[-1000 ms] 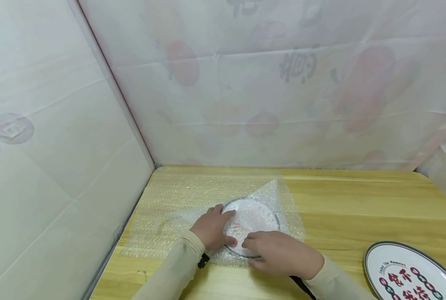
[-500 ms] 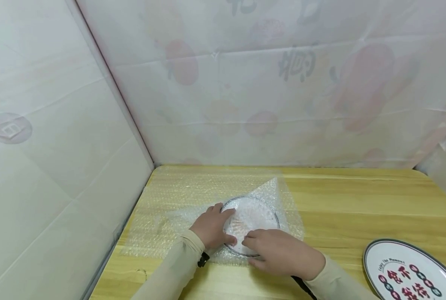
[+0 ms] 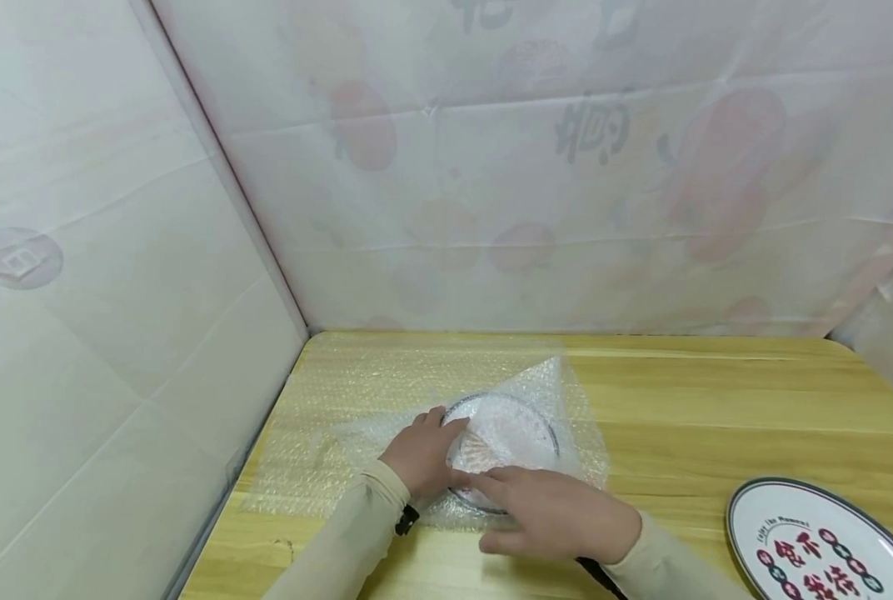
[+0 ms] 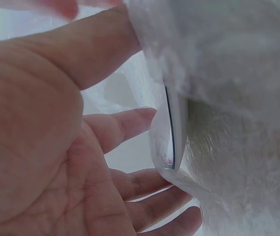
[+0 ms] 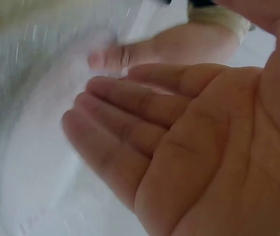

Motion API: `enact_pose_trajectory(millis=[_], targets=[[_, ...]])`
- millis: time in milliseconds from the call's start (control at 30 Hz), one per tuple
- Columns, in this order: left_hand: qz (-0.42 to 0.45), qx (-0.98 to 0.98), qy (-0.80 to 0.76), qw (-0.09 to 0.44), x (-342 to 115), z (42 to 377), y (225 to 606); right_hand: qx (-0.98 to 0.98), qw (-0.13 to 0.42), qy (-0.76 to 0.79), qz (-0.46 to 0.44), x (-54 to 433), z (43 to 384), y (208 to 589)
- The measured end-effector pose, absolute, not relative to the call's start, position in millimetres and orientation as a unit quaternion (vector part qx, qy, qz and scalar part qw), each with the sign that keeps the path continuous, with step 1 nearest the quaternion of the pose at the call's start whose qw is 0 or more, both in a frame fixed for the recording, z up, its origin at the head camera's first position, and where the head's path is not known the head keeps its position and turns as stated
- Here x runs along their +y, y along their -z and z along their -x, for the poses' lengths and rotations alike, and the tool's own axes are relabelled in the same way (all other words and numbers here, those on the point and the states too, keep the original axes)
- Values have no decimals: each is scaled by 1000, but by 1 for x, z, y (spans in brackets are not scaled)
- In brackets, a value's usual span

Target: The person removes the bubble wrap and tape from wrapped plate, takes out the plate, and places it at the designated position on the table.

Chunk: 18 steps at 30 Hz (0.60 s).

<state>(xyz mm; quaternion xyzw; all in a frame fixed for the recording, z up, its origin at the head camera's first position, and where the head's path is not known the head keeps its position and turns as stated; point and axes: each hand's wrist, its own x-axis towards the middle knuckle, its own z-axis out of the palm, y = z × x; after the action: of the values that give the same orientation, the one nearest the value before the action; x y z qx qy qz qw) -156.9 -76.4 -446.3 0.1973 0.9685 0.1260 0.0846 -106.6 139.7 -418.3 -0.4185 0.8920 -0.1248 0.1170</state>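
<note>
A white round plate (image 3: 479, 454) with a dark rim line lies on a sheet of bubble wrap (image 3: 371, 375). Part of the sheet is folded over the plate, with a pointed flap (image 3: 542, 385) at its far right. My left hand (image 3: 422, 458) presses at the plate's left edge, thumb on the wrap and fingers spread. The left wrist view shows the plate's edge (image 4: 179, 132) between layers of wrap. Over the plate's near side, my right hand (image 3: 559, 512) holds its fingers fairly straight, fingertips beside the left thumb. Its palm (image 5: 213, 147) faces the right wrist camera and grips nothing.
A second, oval-looking plate (image 3: 821, 533) with a dark green rim and red lettering lies at the right, cut by the frame. Everything rests on a wooden table (image 3: 716, 400). Printed cloth walls (image 3: 446, 183) stand behind and at the sides.
My right hand has straightened its fingers and shifted slightly left, its fingertips now by the left thumb and its thumb spread away. The left hand has stayed in place.
</note>
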Motion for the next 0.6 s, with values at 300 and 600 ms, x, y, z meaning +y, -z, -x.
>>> enact_pose_trajectory(millis=[300, 600], targets=[[-201, 968, -126, 83, -76, 156, 447, 901, 129, 134, 392, 137, 106, 421], [-196, 969, -123, 84, -75, 157, 446, 924, 64, 108, 360, 139, 107, 420]])
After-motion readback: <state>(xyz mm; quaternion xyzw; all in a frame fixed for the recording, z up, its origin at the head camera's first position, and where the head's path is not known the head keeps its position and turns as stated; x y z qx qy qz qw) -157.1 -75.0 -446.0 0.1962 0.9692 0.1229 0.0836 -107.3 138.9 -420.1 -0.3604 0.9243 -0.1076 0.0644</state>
